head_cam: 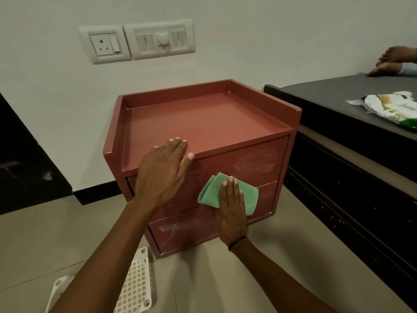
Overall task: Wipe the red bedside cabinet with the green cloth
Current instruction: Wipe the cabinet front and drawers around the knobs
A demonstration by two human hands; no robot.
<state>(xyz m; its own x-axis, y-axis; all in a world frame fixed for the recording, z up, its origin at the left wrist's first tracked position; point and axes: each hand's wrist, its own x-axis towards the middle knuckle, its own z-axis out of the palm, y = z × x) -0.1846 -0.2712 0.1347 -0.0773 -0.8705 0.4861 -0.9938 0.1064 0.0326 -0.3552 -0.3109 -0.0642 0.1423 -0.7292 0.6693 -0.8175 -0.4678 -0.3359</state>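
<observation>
The red bedside cabinet (203,118) stands on the floor against the white wall, with a rimmed top and two drawer fronts facing me. My left hand (162,170) lies flat over the front edge of the top, fingers spread, holding nothing. My right hand (232,211) presses the folded green cloth (248,197) flat against the drawer fronts, about where the upper and lower drawers meet. Pale smear marks show on both drawer fronts.
A dark bed frame with a grey mattress (338,96) stands close on the right, with a white and green plastic packet (392,109) on it and another person's feet (394,62) at the far end. A white plastic lattice rack (133,288) lies on the floor. Wall switches (137,41) sit above the cabinet.
</observation>
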